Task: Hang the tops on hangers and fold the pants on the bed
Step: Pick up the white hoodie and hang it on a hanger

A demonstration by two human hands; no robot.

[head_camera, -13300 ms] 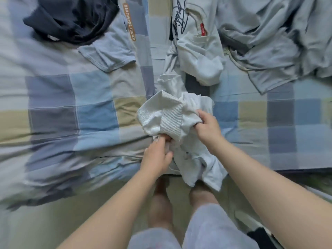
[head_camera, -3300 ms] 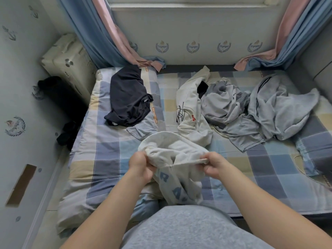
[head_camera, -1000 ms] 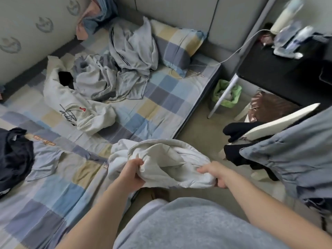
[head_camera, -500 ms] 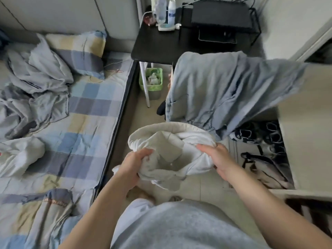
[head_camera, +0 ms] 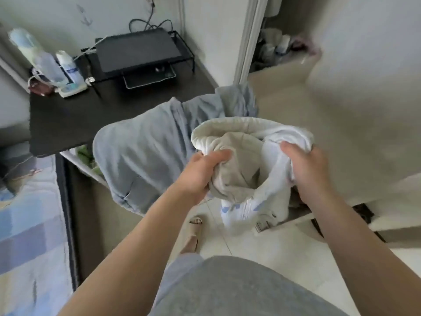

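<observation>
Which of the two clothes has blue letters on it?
The cream-white top that the left hand and right hand both grip; blue letters show near its bottom. The blue-grey garment draped behind it is plain.

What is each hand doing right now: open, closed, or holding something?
Left hand: closed, gripping the bunched white top.
Right hand: closed, gripping the other side of the same white top.

Small domestic bedroom: a bed (head_camera: 27, 224) with checked sheet at left, a black desk (head_camera: 68, 119) bearing bottles (head_camera: 47, 62), a draped blue-grey garment (head_camera: 145, 151), pale tiled floor (head_camera: 262, 242).
</observation>
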